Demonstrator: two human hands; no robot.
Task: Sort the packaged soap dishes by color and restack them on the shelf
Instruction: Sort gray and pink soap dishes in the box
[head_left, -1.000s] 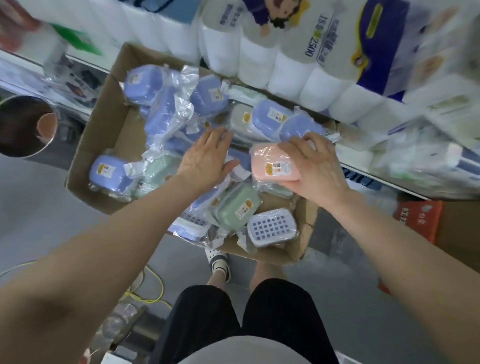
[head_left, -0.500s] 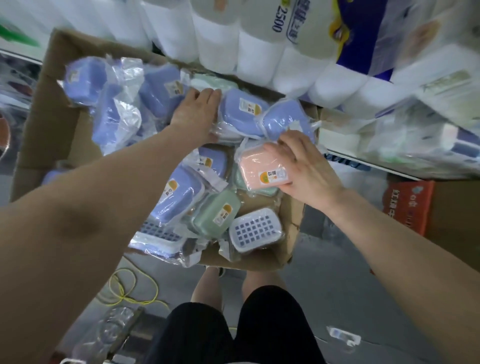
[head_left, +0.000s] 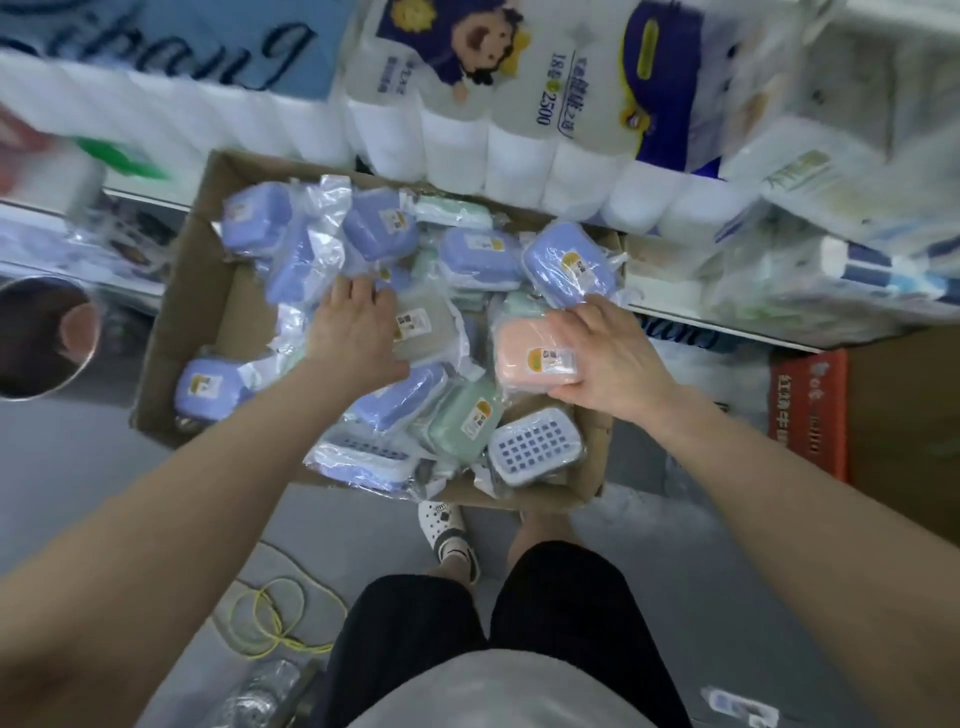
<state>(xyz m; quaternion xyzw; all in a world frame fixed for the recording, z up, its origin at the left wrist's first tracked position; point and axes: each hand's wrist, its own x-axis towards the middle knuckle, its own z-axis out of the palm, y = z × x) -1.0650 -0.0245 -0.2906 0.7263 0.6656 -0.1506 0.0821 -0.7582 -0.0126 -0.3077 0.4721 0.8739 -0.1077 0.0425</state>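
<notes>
Sorting barely started: right hand (head_left: 605, 358) grips the pink soap dish (head_left: 524, 353) over the cardboard box (head_left: 176, 322), left hand (head_left: 358, 332) rests flat-fingered on the mixed blue/green packs (head_left: 379, 228), nothing restacked on shelf.

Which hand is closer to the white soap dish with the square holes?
Right. The right hand, gripping the pink packaged soap dish, sits just above the white grid-patterned soap dish. The left hand rests further off, up and left among the blue packets.
</notes>
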